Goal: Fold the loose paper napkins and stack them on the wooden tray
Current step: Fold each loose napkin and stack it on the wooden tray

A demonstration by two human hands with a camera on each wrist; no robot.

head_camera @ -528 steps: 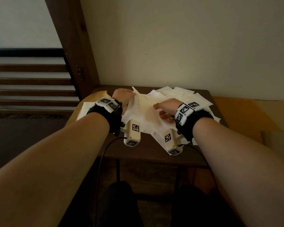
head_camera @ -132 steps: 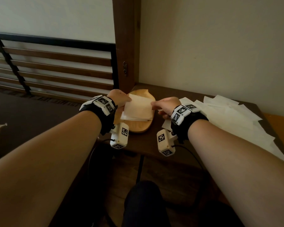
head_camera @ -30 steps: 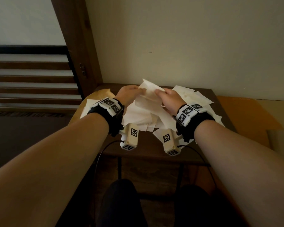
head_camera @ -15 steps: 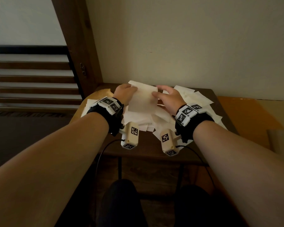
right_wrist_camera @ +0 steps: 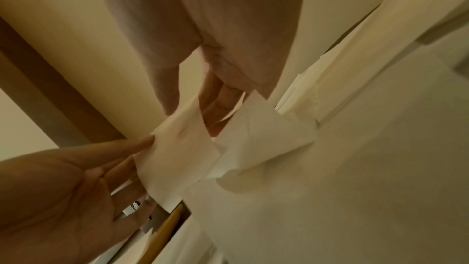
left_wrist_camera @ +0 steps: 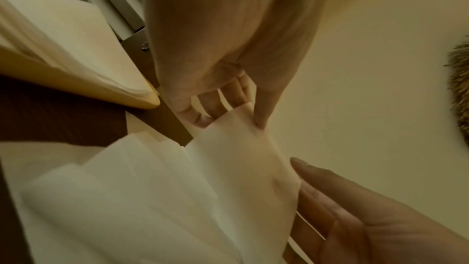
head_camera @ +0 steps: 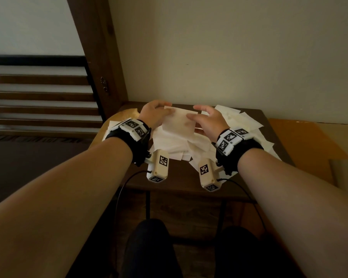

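A folded white napkin [head_camera: 179, 123] is held just above the pile of loose napkins [head_camera: 237, 121] on the dark table [head_camera: 181, 177]. My left hand [head_camera: 167, 113] pinches its left edge, thumb on top and fingers beneath [left_wrist_camera: 236, 115]. My right hand [head_camera: 191, 115] holds the right edge between thumb and fingers [right_wrist_camera: 193, 113], with the index finger raised. The wooden tray [head_camera: 127, 115] lies at the table's left end behind my left wrist. A stack of folded napkins [left_wrist_camera: 76, 51] lies on the tray [left_wrist_camera: 106, 95].
A cream wall rises right behind the table, with a dark wooden post [head_camera: 101, 63] at its left corner. A slatted railing [head_camera: 39, 93] runs off to the left. An orange surface [head_camera: 301, 137] adjoins the table on the right. My knees show below the front edge.
A second ago the napkin was bent and raised between my hands; now it is a flat folded rectangle held a little lower. My right index finger has lifted off its top edge.
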